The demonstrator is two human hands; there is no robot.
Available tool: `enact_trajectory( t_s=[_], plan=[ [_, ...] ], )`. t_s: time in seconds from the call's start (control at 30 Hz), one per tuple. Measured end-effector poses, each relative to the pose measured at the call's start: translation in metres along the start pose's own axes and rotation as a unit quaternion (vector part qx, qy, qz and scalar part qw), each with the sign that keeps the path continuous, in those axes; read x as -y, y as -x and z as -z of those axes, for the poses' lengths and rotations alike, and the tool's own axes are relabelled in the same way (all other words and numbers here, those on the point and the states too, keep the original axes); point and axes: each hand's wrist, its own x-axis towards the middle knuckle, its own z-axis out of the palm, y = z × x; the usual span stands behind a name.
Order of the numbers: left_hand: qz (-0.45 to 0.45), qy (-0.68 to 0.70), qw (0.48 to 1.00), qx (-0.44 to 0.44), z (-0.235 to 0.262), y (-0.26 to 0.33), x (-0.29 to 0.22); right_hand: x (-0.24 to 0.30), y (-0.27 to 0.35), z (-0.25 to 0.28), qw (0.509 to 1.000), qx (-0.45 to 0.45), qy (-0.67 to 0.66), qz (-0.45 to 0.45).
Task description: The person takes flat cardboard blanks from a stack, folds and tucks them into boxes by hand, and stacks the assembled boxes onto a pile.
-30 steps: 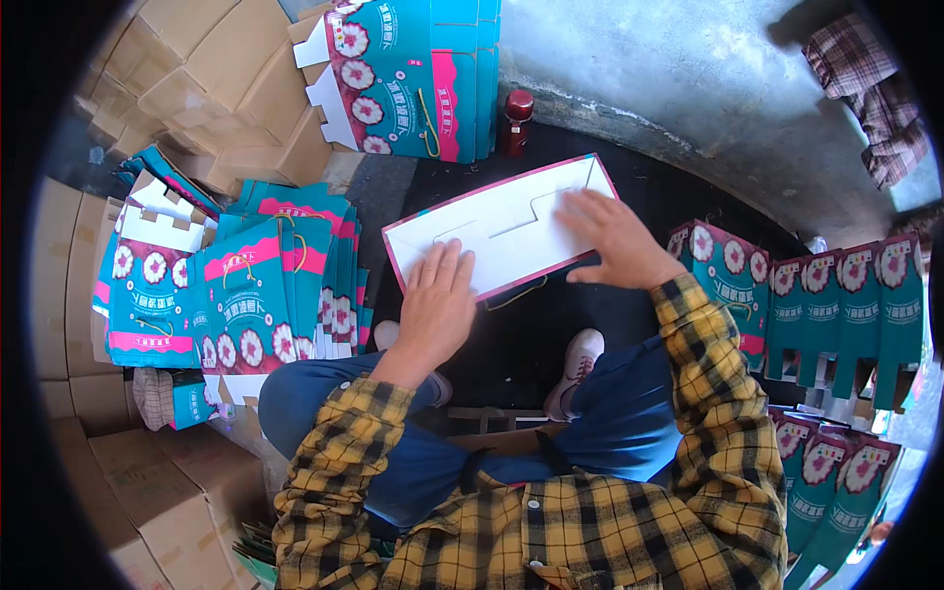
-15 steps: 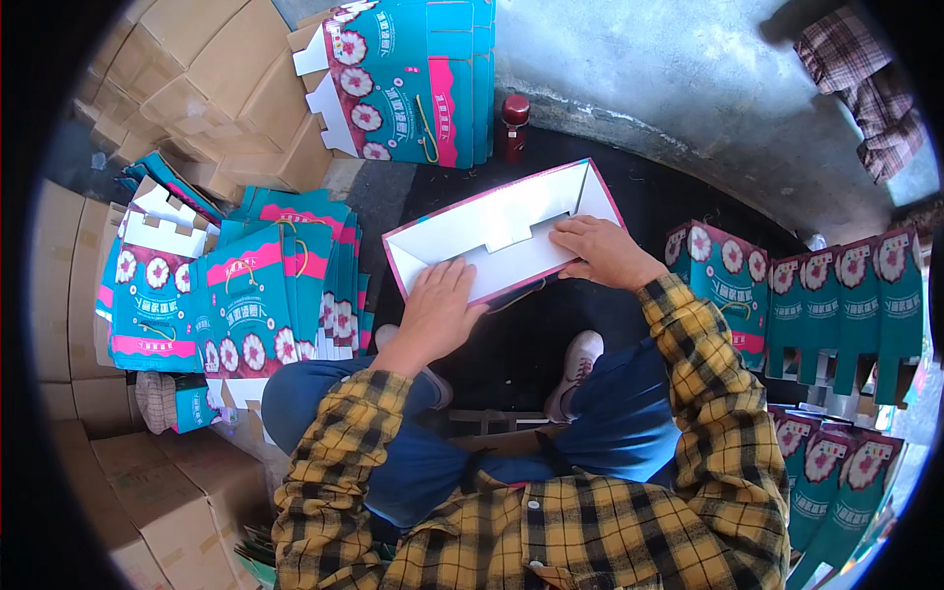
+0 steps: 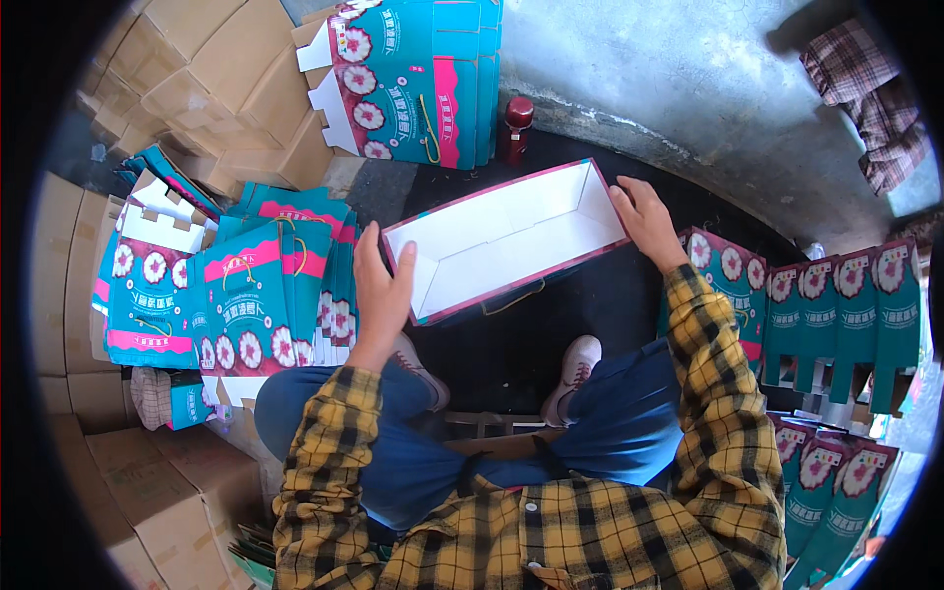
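Note:
An open-topped carton (image 3: 501, 242) with white inner walls and a maroon rim lies between my hands, tilted up toward the right. Its bottom flaps lie flat, joined along a seam. My left hand (image 3: 380, 295) is at the carton's left end, fingers stretched out and thumb apart by the rim. At the right end is my right hand (image 3: 644, 224), its fingers extended alongside the upper corner. Whether either palm presses on the end walls cannot be made out. A yellow cord handle (image 3: 513, 298) shows below the carton's near side.
Flattened teal-and-pink cartons (image 3: 241, 295) are stacked at left, with more (image 3: 423, 88) at the back. Assembled cartons (image 3: 836, 305) line the right side. Brown boxes (image 3: 211, 79) are piled far left. A red bottle (image 3: 516, 128) stands near the grey wall (image 3: 629, 69).
Both hands have come out of the carton's inside and moved apart to its two ends. The bottom flaps, raised around a gap before, now lie flat. The carton has barely moved.

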Motion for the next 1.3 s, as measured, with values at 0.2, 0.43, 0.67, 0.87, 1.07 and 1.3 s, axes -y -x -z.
enact_trajectory(
  t_s=[0.2,0.43,0.67,0.87,1.07,1.3],
  plan=[
    [0.258,0.262,0.929,0.049,-0.005,0.003,0.051,-0.015,0.001,-0.014,0.913,0.209,-0.284,-0.205],
    [0.525,0.351,0.756,0.172,0.008,0.018,0.060,-0.064,0.021,-0.025,0.806,0.283,-0.271,-0.444],
    [0.572,0.466,0.627,0.251,-0.004,0.034,0.050,-0.052,0.038,-0.035,0.705,0.342,-0.487,-0.385],
    [0.371,0.504,0.742,0.239,0.015,0.026,0.046,-0.015,0.019,-0.002,0.687,0.234,-0.605,-0.326],
    [0.215,0.473,0.839,0.162,0.034,0.017,-0.002,-0.007,0.006,0.021,0.775,0.105,-0.566,-0.260],
    [0.397,0.502,0.757,0.131,-0.006,0.050,0.043,-0.075,0.042,0.000,0.946,0.126,-0.206,-0.217]
  ],
)
